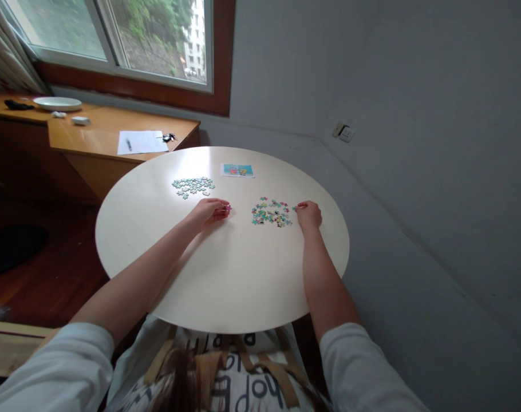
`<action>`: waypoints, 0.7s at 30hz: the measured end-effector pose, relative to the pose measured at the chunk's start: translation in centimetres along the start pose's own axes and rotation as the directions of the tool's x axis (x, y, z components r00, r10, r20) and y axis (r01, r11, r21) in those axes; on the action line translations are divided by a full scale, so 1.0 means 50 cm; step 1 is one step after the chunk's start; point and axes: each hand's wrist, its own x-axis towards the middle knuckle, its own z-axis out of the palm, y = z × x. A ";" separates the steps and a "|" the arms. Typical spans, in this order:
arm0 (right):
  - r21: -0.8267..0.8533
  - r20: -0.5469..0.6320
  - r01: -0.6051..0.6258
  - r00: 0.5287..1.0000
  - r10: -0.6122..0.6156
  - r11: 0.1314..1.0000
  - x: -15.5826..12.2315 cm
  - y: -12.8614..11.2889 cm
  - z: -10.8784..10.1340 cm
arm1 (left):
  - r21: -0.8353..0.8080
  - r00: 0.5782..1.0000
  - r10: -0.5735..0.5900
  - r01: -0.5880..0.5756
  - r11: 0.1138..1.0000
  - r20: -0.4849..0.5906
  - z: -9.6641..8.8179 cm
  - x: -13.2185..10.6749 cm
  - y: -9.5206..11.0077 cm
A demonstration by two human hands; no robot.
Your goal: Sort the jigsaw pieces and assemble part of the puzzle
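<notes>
Two bare hands and jigsaw pieces on a white oval bench [226, 280], seen from above the near edge. The left hand [211, 212] lies left of the bench's middle, its fingers together and clamped on a pink piece [228, 208]. The right hand [309, 215] lies toward the right edge, its fingers curled at a teal piece [293, 208]; whether they grip this piece or only touch it cannot be told. Between the hands, nearer the right, is a loose pile [269, 217] of mixed colours, chiefly teal, yellow and pink, some pieces overlapping. A second group [193, 186], mostly pale teal, is spread toward the far left edge, beyond the left hand and well apart from the pile. Near the middle of the far edge lies a card [238, 170] with pink and yellow figures on blue. Beyond the far left edge, a wooden side bench [99, 134] carries a sheet [146, 144] with a pen [129, 145] on it, keys [169, 137] at the sheet's right corner, and a white plate [58, 103] farther left.
</notes>
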 end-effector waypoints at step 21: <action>0.076 0.098 0.464 0.877 -0.470 0.883 -0.077 -0.110 0.038 | 0.002 1.000 -0.005 0.005 1.000 0.004 -0.004 0.005 -0.003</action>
